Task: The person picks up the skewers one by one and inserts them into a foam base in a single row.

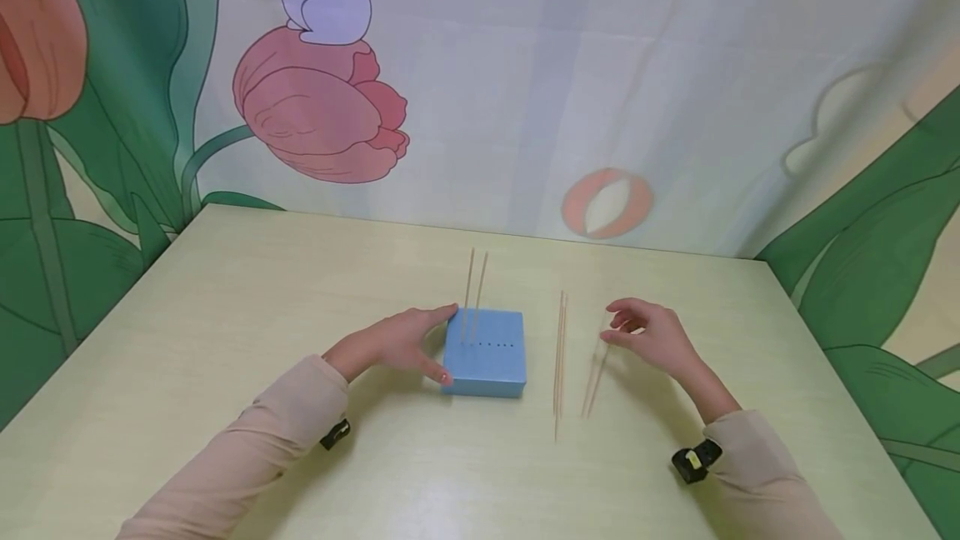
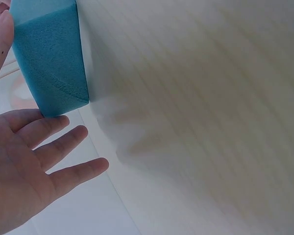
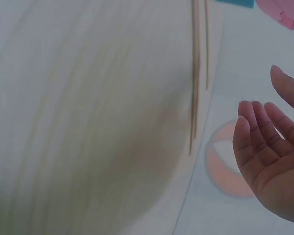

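Observation:
A blue foam block with a row of small holes sits mid-table. Two thin wooden sticks stand upright in its left-hand holes. My left hand holds the block's left end between thumb and index finger; in the left wrist view the other fingers extend free beside the block. To the right, my right hand hovers over a pair of loose sticks, fingers loosely bent. In the right wrist view a gap shows between thumb and fingers of that hand, with nothing in it.
Several more thin sticks lie side by side between the block and my right hand. Behind the pale wooden table hangs a printed curtain with flowers. Bare tabletop shows left of the block and in front.

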